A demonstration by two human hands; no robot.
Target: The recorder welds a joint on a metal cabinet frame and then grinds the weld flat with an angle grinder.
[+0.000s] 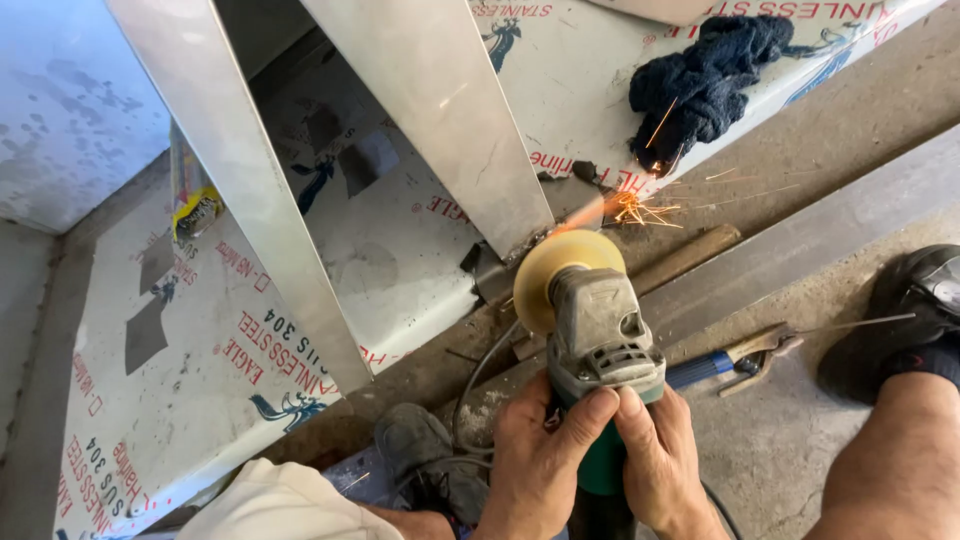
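Both hands wrap around an angle grinder (598, 340) near the bottom middle of the view. The left hand (535, 465) closes its fingers over the left side of the green body, and the right hand (655, 460) grips the right side, thumbs pressed up toward the grey gear head. The grinder points away from the person, and its yellowish disc (560, 268) meets the bottom corner of a bare steel strip (440, 110) where the strip joins a film-covered steel sheet (390, 240). Orange sparks (640, 208) fly off to the right of the contact point.

A 2nd steel strip (230, 170) slants down on the left, parallel to the 1st. A dark blue rag (705, 80) lies far right on another printed sheet, with a few sparks near it. A wooden handle (685, 258) lies on the concrete floor (800, 180) just right of the disc, and a blue-handled welding clamp (735, 358) holding a thin rod rests nearer, to the right of the grinder. A black shoe (915, 310) and bare leg fill the right edge. The grinder's cable (478, 385) loops on the left beside a grey shoe (415, 450).
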